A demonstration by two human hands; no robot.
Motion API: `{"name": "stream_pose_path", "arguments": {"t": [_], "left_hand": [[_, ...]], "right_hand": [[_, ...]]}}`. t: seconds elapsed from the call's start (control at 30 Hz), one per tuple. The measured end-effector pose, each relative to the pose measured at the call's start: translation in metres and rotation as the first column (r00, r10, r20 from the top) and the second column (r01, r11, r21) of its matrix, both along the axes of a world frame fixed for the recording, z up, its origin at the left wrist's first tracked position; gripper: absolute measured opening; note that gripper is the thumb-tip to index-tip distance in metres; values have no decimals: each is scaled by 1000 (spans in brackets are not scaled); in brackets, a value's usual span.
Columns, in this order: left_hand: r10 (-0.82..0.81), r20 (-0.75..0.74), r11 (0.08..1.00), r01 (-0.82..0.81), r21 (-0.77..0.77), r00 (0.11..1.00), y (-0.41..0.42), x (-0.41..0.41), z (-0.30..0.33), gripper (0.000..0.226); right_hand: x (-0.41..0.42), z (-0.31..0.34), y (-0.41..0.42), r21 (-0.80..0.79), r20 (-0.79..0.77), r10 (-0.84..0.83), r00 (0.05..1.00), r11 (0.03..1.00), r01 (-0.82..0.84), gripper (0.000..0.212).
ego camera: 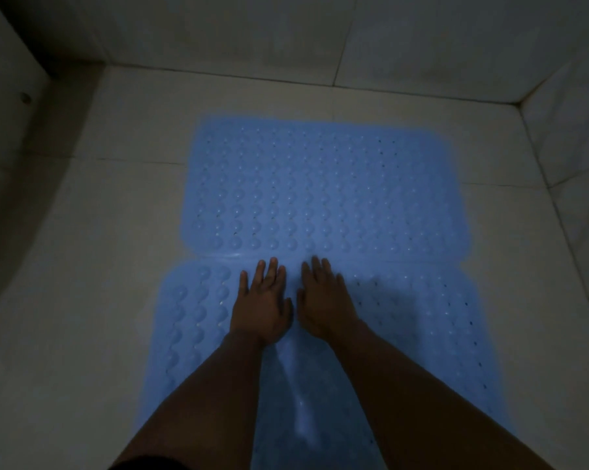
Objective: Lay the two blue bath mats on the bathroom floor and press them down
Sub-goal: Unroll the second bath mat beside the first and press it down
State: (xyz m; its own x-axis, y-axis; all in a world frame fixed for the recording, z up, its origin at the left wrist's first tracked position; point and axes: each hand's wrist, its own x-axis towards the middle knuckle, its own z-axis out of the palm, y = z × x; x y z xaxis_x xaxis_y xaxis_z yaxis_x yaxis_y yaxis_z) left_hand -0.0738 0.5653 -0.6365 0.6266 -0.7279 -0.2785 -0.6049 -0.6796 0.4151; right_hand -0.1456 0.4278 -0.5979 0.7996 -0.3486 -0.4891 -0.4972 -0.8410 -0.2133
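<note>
Two blue bubbled bath mats lie flat on the pale tiled floor, one beyond the other. The far mat (323, 188) stretches across the middle of the view. The near mat (422, 327) runs from the seam down to the bottom edge, partly hidden by my forearms. My left hand (261, 305) lies palm down on the near mat with fingers straight, fingertips close to the seam between the mats. My right hand (323, 300) rests flat beside it, fingers extended toward the same seam. Neither hand grips anything.
Tiled walls (422, 39) close the room at the back and right. A dark raised ledge or step (32, 137) runs along the left side. Bare floor tiles (99, 266) surround the mats. The light is dim.
</note>
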Motion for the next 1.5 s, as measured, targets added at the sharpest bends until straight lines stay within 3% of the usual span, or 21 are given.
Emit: {"name": "stream_pose_path", "arguments": {"t": [0.1, 0.2, 0.37, 0.57, 0.7, 0.83, 0.93, 1.0, 1.2, 1.4, 1.5], "left_hand": [[91, 219, 984, -55, -168, 971, -3, -6, -21, 61], [109, 358, 983, -47, -178, 927, -3, -9, -36, 56], [120, 342, 987, -76, -139, 932, 0, -18, -42, 55], [330, 306, 926, -242, -291, 893, -12, -6, -26, 51], [387, 374, 912, -290, -289, 843, -9, 0, -28, 49], [422, 378, 905, -356, -234, 824, -1, 16, -13, 51], [435, 354, 901, -399, -172, 828, -8, 17, 13, 58], [442, 303, 897, -421, -137, 844, -24, 14, 27, 61], [245, 255, 969, -244, -39, 935, -92, -22, 35, 73], [20, 129, 999, -26, 42, 991, -130, -75, -9, 86], [21, 265, 998, -37, 56, 964, -129, -88, -30, 96]], "right_hand": [[0, -37, 10, -93, 180, 13, 984, 996, 4, 69], [-5, -68, 13, -187, 322, 20, 946, 981, 43, 67], [-17, -79, 18, -187, 393, 21, 919, 981, 58, 63], [-11, -75, 14, -177, 429, 8, 903, 981, 76, 63], [-17, -76, 17, -165, 363, 16, 932, 985, 48, 70], [-5, -49, 8, 32, 188, -8, 982, 999, 2, 75], [25, 0, -34, 237, 27, -49, 998, 971, 41, 62], [39, 29, -70, 265, 35, -101, 994, 960, 88, 50], [2, 58, -136, 244, 206, -256, 945, 948, 204, 24], [-43, 22, -173, 224, 358, -340, 870, 935, 274, 25], [-55, 6, -186, 173, 452, -294, 842, 955, 241, 24]]}}
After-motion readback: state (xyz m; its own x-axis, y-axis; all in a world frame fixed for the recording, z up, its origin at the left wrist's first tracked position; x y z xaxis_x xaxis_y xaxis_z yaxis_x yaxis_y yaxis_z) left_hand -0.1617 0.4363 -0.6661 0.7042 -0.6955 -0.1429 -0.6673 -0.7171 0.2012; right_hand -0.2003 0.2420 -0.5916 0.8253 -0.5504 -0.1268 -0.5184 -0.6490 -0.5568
